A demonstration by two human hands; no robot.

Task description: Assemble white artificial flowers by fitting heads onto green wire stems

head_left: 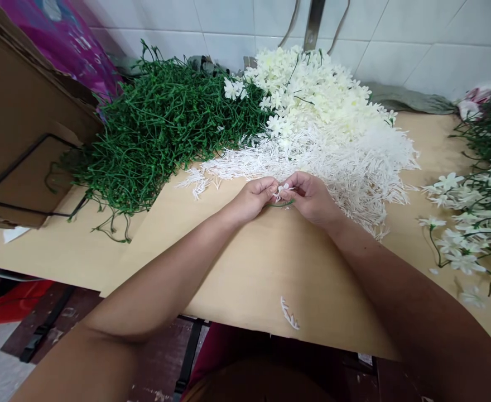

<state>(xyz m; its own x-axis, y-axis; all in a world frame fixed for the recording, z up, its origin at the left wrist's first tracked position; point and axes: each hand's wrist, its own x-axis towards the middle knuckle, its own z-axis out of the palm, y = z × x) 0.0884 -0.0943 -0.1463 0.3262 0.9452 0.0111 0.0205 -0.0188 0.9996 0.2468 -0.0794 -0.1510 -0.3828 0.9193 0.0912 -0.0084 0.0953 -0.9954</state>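
My left hand [254,198] and my right hand [312,198] meet over the cardboard, both closed in a pinch. Between their fingertips is a small white artificial flower [284,188], with a thin green stem [285,204] curving below it. Thumbs and fingertips hide part of the flower, so how its pieces join is not visible. Just beyond my hands lies a heap of thin white branched plastic pieces [346,162]. Behind that is a pile of cream-white flower heads [325,95]. Bunched green plastic stems [178,111] lie to the left.
Flowers on green stems [465,237] are spread at the right. A cardboard box [19,123] stands at the left beside a purple bag [73,44]. One loose white sprig [288,314] lies near the front edge of the cardboard sheet [237,279]. A tiled wall [229,19] closes off the back.
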